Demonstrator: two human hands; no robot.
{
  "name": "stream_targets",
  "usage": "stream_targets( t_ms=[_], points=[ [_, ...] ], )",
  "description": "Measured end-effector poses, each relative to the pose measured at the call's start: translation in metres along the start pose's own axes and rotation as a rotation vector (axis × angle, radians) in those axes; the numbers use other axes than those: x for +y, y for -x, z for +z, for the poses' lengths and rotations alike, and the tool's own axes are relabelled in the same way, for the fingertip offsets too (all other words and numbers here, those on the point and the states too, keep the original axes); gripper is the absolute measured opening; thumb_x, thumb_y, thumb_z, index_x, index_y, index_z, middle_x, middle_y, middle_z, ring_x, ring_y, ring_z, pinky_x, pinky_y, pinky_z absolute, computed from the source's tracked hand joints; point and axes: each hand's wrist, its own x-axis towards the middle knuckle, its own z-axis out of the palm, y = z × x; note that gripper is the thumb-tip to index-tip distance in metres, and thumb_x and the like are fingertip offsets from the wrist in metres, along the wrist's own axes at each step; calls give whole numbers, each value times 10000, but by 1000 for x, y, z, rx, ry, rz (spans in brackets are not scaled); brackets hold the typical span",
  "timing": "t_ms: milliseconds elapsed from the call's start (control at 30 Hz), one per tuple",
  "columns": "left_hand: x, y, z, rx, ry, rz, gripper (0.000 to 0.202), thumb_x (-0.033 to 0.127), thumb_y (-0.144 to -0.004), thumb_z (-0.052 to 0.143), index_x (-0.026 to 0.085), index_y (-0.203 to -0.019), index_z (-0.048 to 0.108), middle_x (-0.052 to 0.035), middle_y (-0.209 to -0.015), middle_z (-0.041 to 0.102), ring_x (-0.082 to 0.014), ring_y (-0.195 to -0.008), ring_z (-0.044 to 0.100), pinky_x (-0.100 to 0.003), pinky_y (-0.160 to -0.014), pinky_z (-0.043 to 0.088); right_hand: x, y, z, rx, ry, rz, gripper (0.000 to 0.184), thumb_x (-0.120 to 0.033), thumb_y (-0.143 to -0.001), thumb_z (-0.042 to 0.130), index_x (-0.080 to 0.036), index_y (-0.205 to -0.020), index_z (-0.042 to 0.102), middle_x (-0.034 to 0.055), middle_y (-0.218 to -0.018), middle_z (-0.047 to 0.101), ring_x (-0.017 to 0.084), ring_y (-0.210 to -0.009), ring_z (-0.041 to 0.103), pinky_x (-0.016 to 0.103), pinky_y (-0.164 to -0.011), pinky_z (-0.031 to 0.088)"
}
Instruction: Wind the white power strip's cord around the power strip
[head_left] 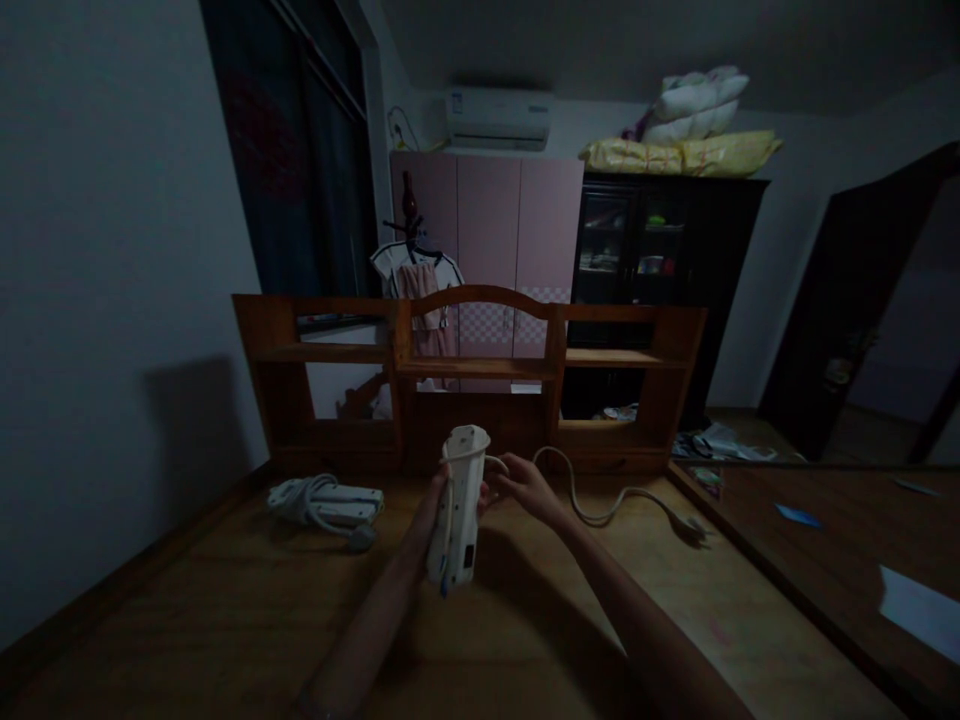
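My left hand (433, 498) grips a white power strip (459, 505) and holds it upright above the wooden desk (225, 590). Just right of the strip, my right hand (525, 485) pinches the strip's white cord (600, 505) near its top end. From there the cord curves away to the right across the desk and ends in a plug (686, 525) lying on the wood. A second white power strip (330, 500), with its cord bundled round it, rests on the desk to the left.
A wooden shelf unit (472, 370) stands along the back edge of the desk. A darker table (840, 540) with papers on it adjoins on the right. Behind are a pink wardrobe (487, 230), a dark cabinet (660, 250) and a doorway at the right.
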Motion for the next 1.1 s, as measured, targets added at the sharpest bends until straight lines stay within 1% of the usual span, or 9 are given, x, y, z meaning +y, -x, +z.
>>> stream_targets(
  t_ms=[100,267,367,433,533,700,833,933,1100],
  points=[
    [-2,-8,-7,-16,-100,38,673,669,-788,453,63,-989,665,-142,-778,704,-188,-624,654,-235,-520,490,-11,6,-7,19,238,0,325,-465,-864,529,-147,-845,595,-2,-736,577,121,-668,518,202,-576,365],
    [-9,-9,-9,-49,-257,167,641,629,-805,472,55,-1046,627,-168,-833,700,-214,-647,663,-264,-540,492,-22,27,-31,35,761,36,200,-286,-925,438,-168,-916,599,32,-790,637,126,-689,556,215,-597,320],
    [-13,-11,-9,41,-340,264,622,613,-817,468,102,-1159,558,-171,-964,688,-245,-762,678,-290,-586,507,-13,46,-48,14,1075,107,144,-214,-904,456,-192,-919,597,41,-805,658,139,-706,589,223,-579,295],
    [-17,-14,-12,142,-459,373,584,587,-829,472,129,-1187,533,-162,-1066,663,-260,-919,659,-324,-716,517,-6,59,-53,-13,1194,49,151,-183,-905,451,-210,-946,593,27,-802,665,133,-668,591,231,-548,273],
    [-25,-17,-16,290,-759,514,515,518,-857,475,159,-1226,501,-145,-1167,623,-253,-1100,586,-352,-902,454,-7,72,-50,-39,1242,-163,151,-212,-933,441,-221,-947,592,10,-777,655,122,-619,572,246,-524,255],
    [-34,-15,-14,331,-1183,585,486,385,-910,419,186,-1351,370,-187,-1235,570,-267,-1045,621,-378,-821,488,-33,79,-29,-35,1230,-404,160,-256,-960,436,-221,-946,592,14,-743,615,142,-684,560,264,-576,286],
    [-41,-17,-8,310,-1287,685,516,356,-929,381,222,-1413,262,-169,-1364,463,-254,-1176,538,-385,-875,480,-37,84,-15,-74,1235,-459,155,-241,-959,440,-216,-889,577,6,-723,603,145,-642,543,279,-578,293],
    [-48,-20,-3,325,-1377,684,598,400,-926,398,227,-1449,164,-168,-1366,458,-252,-1155,551,-354,-846,495,-32,86,-12,-65,1202,-494,147,-245,-953,458,-212,-858,565,-1,-717,600,133,-618,533,275,-563,281],
    [-58,-18,5,198,-1572,696,701,417,-899,462,211,-1463,102,-156,-1200,552,-237,-1043,595,-334,-834,491,-32,84,-27,118,1102,-495,265,-351,-934,501,-185,-734,554,-6,-632,565,98,-559,506,260,-529,244]
  ],
)
